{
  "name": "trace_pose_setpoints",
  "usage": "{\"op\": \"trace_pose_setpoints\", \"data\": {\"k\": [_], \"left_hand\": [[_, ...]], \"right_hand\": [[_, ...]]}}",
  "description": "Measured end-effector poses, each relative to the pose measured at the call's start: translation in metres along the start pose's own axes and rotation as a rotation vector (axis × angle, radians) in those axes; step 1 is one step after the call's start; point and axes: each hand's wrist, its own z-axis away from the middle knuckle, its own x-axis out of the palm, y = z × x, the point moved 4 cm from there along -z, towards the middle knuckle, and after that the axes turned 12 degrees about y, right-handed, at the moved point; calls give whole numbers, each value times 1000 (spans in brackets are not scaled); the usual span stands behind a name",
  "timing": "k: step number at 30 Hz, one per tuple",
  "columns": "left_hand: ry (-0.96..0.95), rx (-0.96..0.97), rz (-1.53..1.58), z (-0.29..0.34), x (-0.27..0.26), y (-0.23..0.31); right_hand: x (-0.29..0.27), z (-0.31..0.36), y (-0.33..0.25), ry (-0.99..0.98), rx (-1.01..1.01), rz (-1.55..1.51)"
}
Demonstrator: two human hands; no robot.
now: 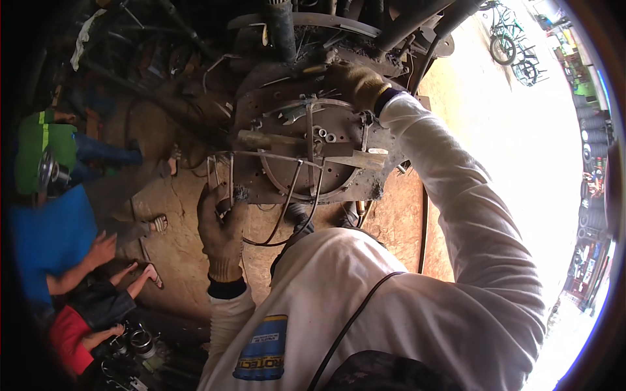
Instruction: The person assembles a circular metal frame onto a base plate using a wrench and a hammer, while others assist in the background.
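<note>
My left hand [223,236], in a brown work glove, is closed at the near left corner of a dark metal work table [251,176]. Its fingers wrap the lower end of a bent metal rod frame [274,156], whose thin legs curve down over the near edge. Stretched across the far right side, my right hand [360,85] wears a similar glove; shadow hides what its fingers do among dark metal parts. Between the hands, a round metal ring [277,183] is fixed on the table. Two small metal rings [326,136] and a flat metal bar [357,158] lie inside it.
Thick dark pipes [280,32] rise at the far side. A black cable [270,244] loops below the near edge. To the left are a person in blue [52,228], one in green [45,146] and one in red [68,339]. A bicycle [503,45] stands at the far right.
</note>
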Motion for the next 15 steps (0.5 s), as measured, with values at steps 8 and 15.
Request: {"op": "trace_pose_setpoints", "data": {"k": [8, 15], "left_hand": [[-8, 39, 51, 2, 3, -9], [-16, 94, 46, 5, 3, 1]], "right_hand": [[19, -10, -4, -80, -61, 182], [-10, -20, -28, -247, 61, 231]]}}
